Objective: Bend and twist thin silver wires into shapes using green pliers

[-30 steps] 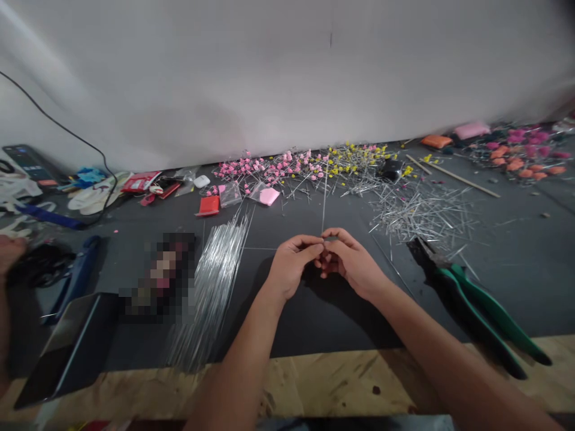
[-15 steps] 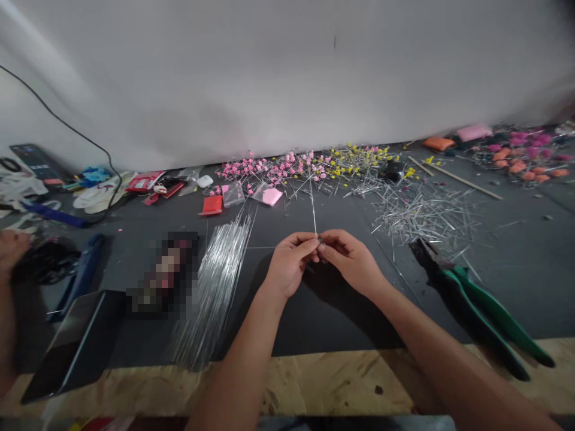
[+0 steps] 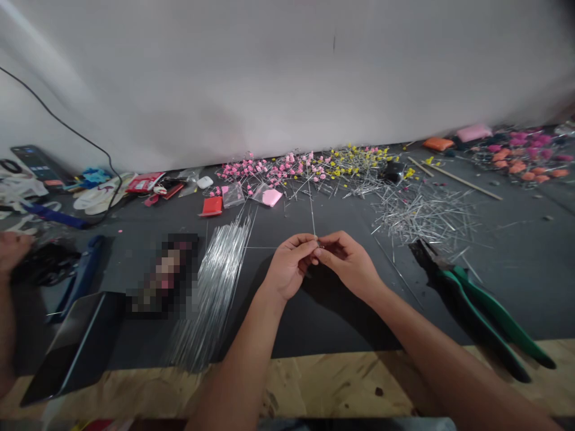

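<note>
Over the middle of the dark table, my left hand (image 3: 291, 260) and my right hand (image 3: 345, 257) meet at the fingertips. Both pinch the near end of a thin silver wire (image 3: 312, 209), which points away toward the wall. A small bent or looped bit of wire shows between the fingers; its exact shape is too small to tell. Left of my hands lies a bundle of straight silver wires (image 3: 220, 263). To the right are a heap of short cut wires (image 3: 422, 212) and pliers with green handles (image 3: 480, 305).
Along the wall lie wires tipped with pink pieces (image 3: 269, 170) and yellow pieces (image 3: 359, 158). Orange and magenta ones (image 3: 523, 158) are at far right. A red packet (image 3: 211, 206), a dark phone-like slab (image 3: 74, 341) and another person's hand (image 3: 15, 248) are leftward.
My right fingertips have shifted slightly to the left and lower around the wire's end. The wire stays pinched, and the small bent end shows a little more.
</note>
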Motion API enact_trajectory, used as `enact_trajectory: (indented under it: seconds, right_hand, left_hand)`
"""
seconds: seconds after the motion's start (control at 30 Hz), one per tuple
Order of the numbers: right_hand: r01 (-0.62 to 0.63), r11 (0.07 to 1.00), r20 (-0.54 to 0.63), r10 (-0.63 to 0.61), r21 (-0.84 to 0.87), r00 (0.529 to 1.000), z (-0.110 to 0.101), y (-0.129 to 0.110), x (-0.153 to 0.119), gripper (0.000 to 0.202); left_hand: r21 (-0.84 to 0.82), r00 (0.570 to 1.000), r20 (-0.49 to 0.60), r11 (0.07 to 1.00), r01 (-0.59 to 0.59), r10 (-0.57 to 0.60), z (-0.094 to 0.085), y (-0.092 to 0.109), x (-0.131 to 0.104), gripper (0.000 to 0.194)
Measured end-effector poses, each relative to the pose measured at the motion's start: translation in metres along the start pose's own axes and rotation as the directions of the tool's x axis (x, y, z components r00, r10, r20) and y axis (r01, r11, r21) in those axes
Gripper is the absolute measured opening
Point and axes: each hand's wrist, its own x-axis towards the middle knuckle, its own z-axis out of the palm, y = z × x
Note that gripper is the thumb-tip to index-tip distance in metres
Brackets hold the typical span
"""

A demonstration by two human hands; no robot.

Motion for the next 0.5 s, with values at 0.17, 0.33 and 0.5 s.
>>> enact_trajectory:
  seconds: [0.17, 0.33, 0.5]
  right_hand:
    - [-0.005, 1.000, -0.010, 0.005, -0.020, 1.000, 0.0006, -0.0029, -0.0019, 0.021]
    - [0.019, 0.999, -0.006, -0.020, -0.039, 1.000, 0.0008, -0.0057, -0.0030, 0.018]
    - [0.039, 0.993, -0.029, -0.043, -0.110, 0.999, 0.0011, -0.0079, -0.0038, 0.019]
  left_hand:
    - [-0.001, 1.000, 0.016, 1.000, 0.011, -0.011, -0.0018, -0.0010, -0.0002, 0.010]
    - [0.007, 1.000, 0.008, 1.000, 0.007, -0.007, -0.0021, -0.0009, 0.0000, 0.011]
    - [0.027, 1.000, -0.010, 1.000, 0.014, -0.013, 0.0007, 0.0011, -0.0004, 0.014]
